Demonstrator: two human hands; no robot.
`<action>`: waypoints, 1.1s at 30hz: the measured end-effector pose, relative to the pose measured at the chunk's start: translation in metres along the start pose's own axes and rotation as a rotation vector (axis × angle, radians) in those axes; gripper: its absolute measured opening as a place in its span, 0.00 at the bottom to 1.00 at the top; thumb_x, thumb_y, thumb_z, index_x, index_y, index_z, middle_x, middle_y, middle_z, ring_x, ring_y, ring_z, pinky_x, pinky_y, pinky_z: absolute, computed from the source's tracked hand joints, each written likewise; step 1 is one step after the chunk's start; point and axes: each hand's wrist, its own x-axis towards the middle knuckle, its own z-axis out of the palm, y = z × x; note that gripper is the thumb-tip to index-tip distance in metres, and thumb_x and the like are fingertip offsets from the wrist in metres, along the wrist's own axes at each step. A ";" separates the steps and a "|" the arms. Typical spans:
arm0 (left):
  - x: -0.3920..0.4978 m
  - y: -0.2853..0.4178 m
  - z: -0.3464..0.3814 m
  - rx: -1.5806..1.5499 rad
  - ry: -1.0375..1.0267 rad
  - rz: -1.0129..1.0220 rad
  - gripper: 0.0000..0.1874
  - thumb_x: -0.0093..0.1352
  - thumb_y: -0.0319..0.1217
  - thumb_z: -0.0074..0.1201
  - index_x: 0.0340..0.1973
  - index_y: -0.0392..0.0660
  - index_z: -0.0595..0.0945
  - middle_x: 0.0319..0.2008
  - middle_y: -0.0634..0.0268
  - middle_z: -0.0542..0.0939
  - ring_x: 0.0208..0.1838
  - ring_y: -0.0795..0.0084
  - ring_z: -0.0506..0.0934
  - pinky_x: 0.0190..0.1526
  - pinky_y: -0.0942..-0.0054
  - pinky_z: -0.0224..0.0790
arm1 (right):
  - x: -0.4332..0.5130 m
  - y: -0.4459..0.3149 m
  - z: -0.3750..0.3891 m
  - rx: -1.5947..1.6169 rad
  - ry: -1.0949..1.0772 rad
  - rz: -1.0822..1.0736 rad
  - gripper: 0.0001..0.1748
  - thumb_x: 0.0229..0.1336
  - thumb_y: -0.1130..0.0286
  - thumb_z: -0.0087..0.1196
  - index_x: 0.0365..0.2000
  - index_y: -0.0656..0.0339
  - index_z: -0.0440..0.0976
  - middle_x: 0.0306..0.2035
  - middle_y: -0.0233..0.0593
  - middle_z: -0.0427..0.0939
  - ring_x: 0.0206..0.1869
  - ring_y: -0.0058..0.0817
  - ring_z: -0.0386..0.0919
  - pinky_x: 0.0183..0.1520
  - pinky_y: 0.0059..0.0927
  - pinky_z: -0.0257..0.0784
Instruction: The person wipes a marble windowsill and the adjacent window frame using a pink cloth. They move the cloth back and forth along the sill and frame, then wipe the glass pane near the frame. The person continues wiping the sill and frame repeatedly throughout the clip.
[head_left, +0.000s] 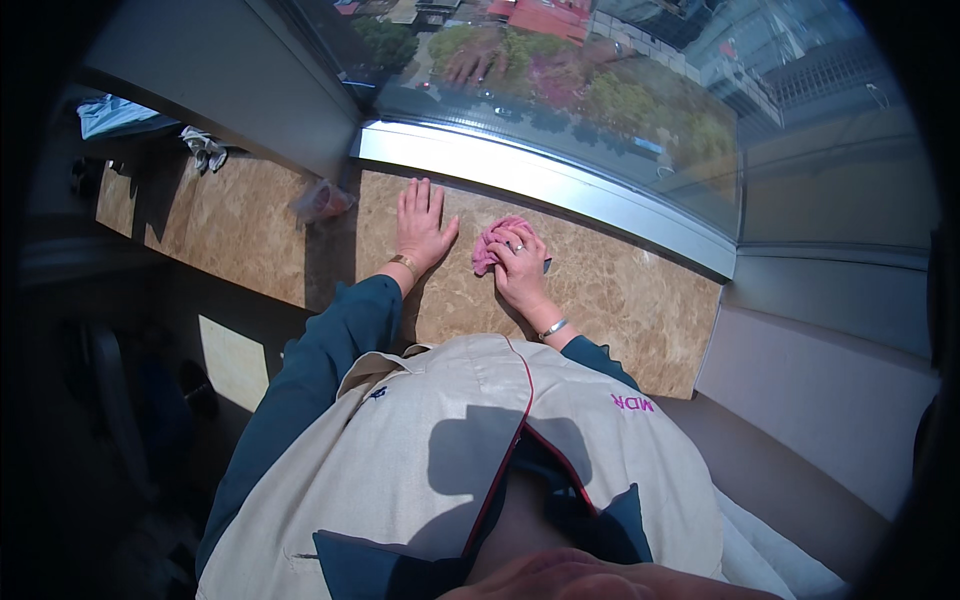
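A bunched pink cloth (489, 251) lies on the brown marbled window sill (622, 300), gripped under my right hand (523, 264). A ring and a silver bracelet show on that hand and wrist. To the left, my left hand (423, 225) rests palm down on the same stone, fingers spread towards the window and holding nothing. A gold-coloured band circles its wrist. Just beyond the fingertips runs the white metal window frame (525, 176), below the glass pane (570, 97), which faintly mirrors the hands.
A clear plastic bag with something reddish inside (322, 202) sits on the sill by the grey window post (247, 82). Farther left are a crumpled white cloth (204, 150) and light blue fabric (120, 116). A pale side wall (810, 390) bounds the sill's right end.
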 end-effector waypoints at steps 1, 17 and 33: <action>0.000 0.000 0.000 -0.002 0.020 0.010 0.37 0.71 0.49 0.59 0.70 0.42 0.73 0.77 0.44 0.64 0.82 0.42 0.55 0.81 0.42 0.42 | 0.001 0.001 -0.001 0.023 0.007 -0.003 0.16 0.50 0.75 0.61 0.40 0.50 0.84 0.55 0.34 0.81 0.65 0.42 0.72 0.69 0.50 0.60; -0.001 0.000 0.001 -0.005 0.054 0.022 0.36 0.71 0.47 0.60 0.70 0.41 0.73 0.76 0.43 0.64 0.81 0.41 0.57 0.80 0.41 0.45 | 0.059 0.067 -0.031 -0.469 0.126 0.236 0.30 0.70 0.51 0.57 0.68 0.48 0.73 0.71 0.59 0.68 0.79 0.57 0.55 0.77 0.63 0.46; -0.001 0.002 -0.002 0.009 0.025 0.007 0.36 0.71 0.49 0.59 0.70 0.42 0.74 0.77 0.44 0.64 0.82 0.42 0.57 0.80 0.40 0.45 | 0.106 0.063 -0.018 -0.192 0.127 -0.024 0.16 0.68 0.63 0.61 0.54 0.47 0.82 0.61 0.35 0.80 0.68 0.39 0.72 0.65 0.44 0.62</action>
